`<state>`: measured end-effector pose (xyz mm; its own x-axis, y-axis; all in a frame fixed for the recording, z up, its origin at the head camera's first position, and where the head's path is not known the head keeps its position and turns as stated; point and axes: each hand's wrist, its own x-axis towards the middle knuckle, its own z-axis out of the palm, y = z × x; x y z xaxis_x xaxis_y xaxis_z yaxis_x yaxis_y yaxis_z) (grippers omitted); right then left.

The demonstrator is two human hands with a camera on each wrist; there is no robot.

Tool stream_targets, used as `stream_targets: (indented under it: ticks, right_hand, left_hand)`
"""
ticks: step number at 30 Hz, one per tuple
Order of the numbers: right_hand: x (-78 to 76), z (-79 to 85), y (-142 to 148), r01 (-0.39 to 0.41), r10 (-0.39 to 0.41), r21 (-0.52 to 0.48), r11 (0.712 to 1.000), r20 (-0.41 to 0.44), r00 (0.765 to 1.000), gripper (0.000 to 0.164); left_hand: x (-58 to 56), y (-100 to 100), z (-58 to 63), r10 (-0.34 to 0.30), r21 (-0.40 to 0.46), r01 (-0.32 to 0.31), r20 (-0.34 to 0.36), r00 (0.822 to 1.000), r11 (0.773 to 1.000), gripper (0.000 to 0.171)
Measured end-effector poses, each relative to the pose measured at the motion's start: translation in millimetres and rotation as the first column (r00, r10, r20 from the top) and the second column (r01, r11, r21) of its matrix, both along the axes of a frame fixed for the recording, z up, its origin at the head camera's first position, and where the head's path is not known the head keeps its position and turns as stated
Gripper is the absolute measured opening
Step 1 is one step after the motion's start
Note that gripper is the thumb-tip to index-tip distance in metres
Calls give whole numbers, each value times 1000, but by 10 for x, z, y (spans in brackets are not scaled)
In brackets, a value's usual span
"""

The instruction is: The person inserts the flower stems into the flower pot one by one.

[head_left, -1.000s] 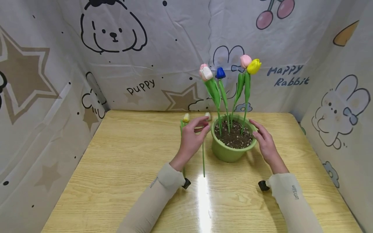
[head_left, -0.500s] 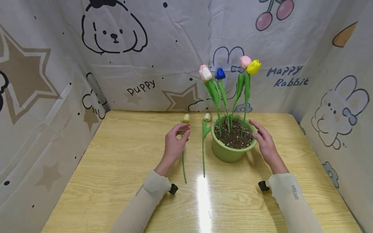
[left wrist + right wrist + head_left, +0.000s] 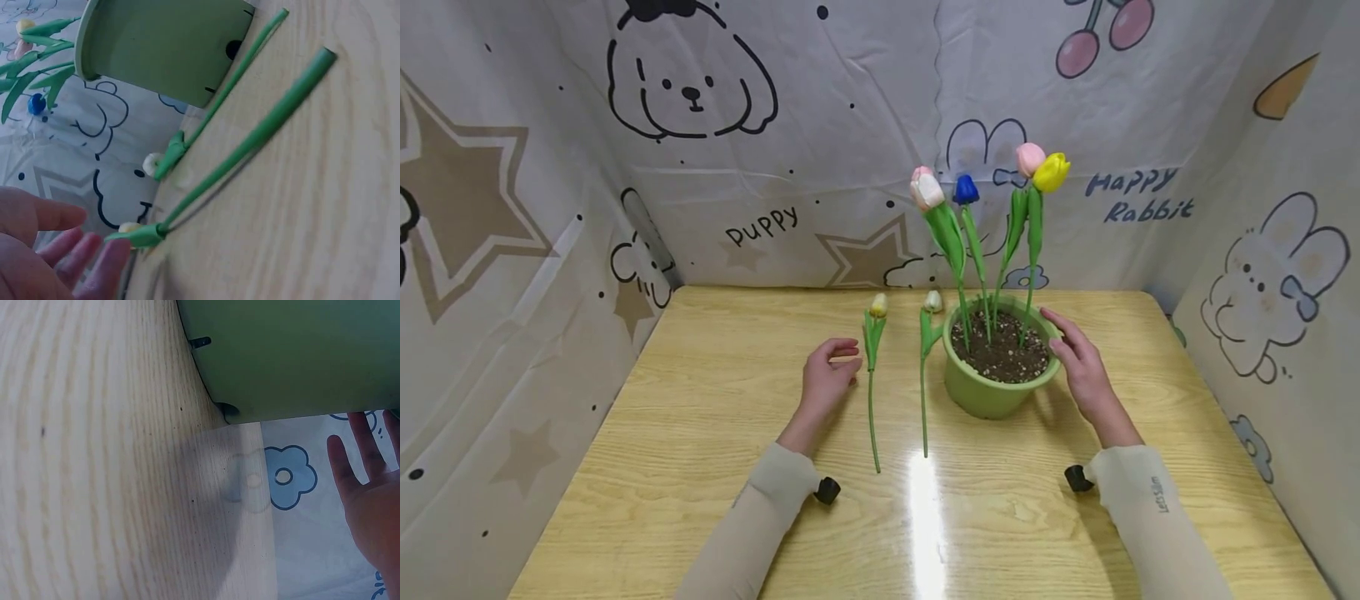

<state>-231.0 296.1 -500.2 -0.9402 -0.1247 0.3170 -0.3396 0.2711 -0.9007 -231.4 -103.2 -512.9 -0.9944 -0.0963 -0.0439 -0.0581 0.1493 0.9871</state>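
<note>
My left hand [image 3: 829,375] is just left of a yellow-and-white artificial tulip [image 3: 873,342], fingers loosely bent with nothing in them. In the left wrist view its fingertips [image 3: 112,256] appear near that tulip's leaves; whether they touch is hard to tell. A white tulip [image 3: 932,325] lies parallel to it, against the left side of a green flowerpot [image 3: 992,398]. On the pot's right rim rests my right hand [image 3: 1086,371], its fingers spread fairly straight in the right wrist view. Pink-and-white [image 3: 927,188], blue [image 3: 966,190], pink and yellow tulips [image 3: 1052,172] stand upright in the soil [image 3: 1000,350].
A light wooden table [image 3: 730,417] bears everything. Behind it and along both sides hangs a printed cloth [image 3: 850,125] with cartoon animals and stars. Black wrist cameras [image 3: 827,490] sit at both sleeves.
My left hand has moved leftward from beside the pot, past the white tulip and over the yellow-and-white one, to its left side. The right hand has stayed at the rim.
</note>
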Motion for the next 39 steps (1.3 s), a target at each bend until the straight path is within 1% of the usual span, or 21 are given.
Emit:
stream_targets:
  ticks: [3,6,8,14,17,19,22,24,26,28,31,33,36,37,39]
  right_hand:
    - [2,2,-1,2,-2,3,1000,8,1000,48]
    - [3,10,-4,5,-5,5,1000,16,1000,48]
    - [5,15,-7,9,-9,3,1000,19,1000,48]
    - [5,19,-24,6,-5,-10,1000,21,1000,48]
    - [3,22,-25,5,-5,-5,1000,16,1000,48]
    - [1,25,-23,8,-8,-8,1000,20,1000,48]
    - [-2,29,-26,9,-9,-11,1000,22,1000,48]
    - [-4,29,-29,6,-5,-16,1000,26,1000,48]
    - [-6,27,-31,3,-2,-19,1000,27,1000,48]
    - [-6,24,-30,1,0,-19,1000,29,1000,48]
    - [-2,24,-25,9,-9,-14,1000,25,1000,48]
    - [2,24,-22,13,-13,-16,1000,25,1000,47]
    - [4,23,-21,14,-14,-23,1000,25,1000,47]
    - [5,22,-21,12,-12,-22,1000,24,1000,47]
    - [4,20,-22,10,-9,-26,1000,25,1000,47]
  left_hand:
    - [10,-12,-52,-18,9,17,72,997,1000,39]
    - [16,-14,-87,-46,23,43,140,989,999,41]
    - [18,-9,-100,-64,36,59,171,983,998,41]
    - [39,29,-141,-110,72,97,222,969,993,39]
    - [56,57,-161,-113,69,100,226,968,993,43]
    - [60,79,-183,-103,42,96,207,973,994,48]
    - [71,115,-208,-84,-75,97,156,984,992,54]
    - [75,134,-221,-75,-164,96,128,989,982,57]
    - [83,145,-218,-66,-233,88,101,993,968,57]
    - [81,147,-213,-55,-245,75,90,994,967,56]
    - [73,131,-204,-39,-185,58,101,994,981,53]
    - [67,111,-201,-33,-131,50,126,991,990,49]
    - [68,76,-197,-33,-80,47,162,986,996,44]
    - [69,66,-196,-40,-62,51,170,985,997,42]
    - [68,53,-190,-75,29,71,194,978,997,38]
